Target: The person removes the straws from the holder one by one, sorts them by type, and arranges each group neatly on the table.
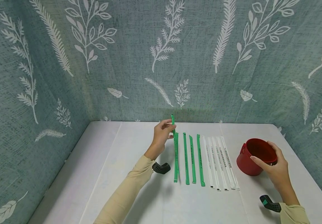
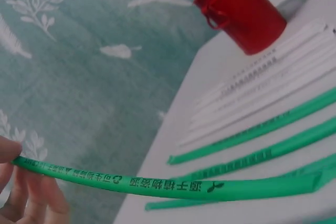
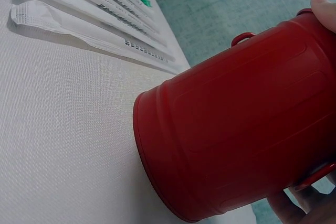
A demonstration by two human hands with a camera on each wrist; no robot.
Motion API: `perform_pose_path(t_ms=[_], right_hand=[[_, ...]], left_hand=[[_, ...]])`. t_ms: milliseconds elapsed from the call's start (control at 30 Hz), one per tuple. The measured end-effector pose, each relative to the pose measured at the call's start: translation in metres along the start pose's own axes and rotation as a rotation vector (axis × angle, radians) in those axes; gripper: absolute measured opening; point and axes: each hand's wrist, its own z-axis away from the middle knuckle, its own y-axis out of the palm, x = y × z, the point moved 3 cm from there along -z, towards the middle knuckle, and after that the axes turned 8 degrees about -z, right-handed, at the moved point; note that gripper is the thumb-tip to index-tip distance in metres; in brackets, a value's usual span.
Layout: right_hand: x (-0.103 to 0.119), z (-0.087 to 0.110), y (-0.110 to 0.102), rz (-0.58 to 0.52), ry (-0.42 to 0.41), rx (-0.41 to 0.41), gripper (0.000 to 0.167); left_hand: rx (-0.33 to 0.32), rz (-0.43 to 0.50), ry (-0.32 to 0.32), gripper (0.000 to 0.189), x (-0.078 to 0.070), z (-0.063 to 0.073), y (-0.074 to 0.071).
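My left hand [image 1: 161, 136] pinches the upper end of a green paper-wrapped straw [image 2: 173, 186] between thumb and fingers. Printed characters run along its wrapper, and its lower end hangs down toward the white table. Just behind it lies another green straw, partly covered in the head view. Over on the right, my right hand [image 1: 275, 174] grips a small red bucket [image 1: 246, 161] around its rim, thumb at one side and fingers at the other. The bucket has small side loops and tilts somewhat; whether its base touches the table I cannot tell.
Further green wrapped straws [image 1: 193, 161] lie side by side in a row. Beside them, several white wrapped straws [image 1: 218, 165] lie nearer the bucket. Patterned green-blue cloth [image 1: 133, 77] walls the table [image 1: 116, 177] at the back and sides. Black devices sit at both wrists.
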Motion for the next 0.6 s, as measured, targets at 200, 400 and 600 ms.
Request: perform_pose_path(t_ms=[200, 400, 600], right_hand=[[-0.001, -0.001, -0.001, 0.002, 0.002, -0.003, 0.083], [-0.001, 0.001, -0.003, 0.014, 0.0, -0.006, 0.083], [-0.001, 0.001, -0.001, 0.008, 0.003, 0.013, 0.084]], left_hand=[[-0.005, -0.072, -0.03, 0.033, 0.019, -0.012, -0.004], [-0.008, -0.171, -0.061, 0.03, 0.043, -0.026, -0.003], [-0.093, -0.319, -0.07, 0.025, 0.064, -0.036, -0.004]])
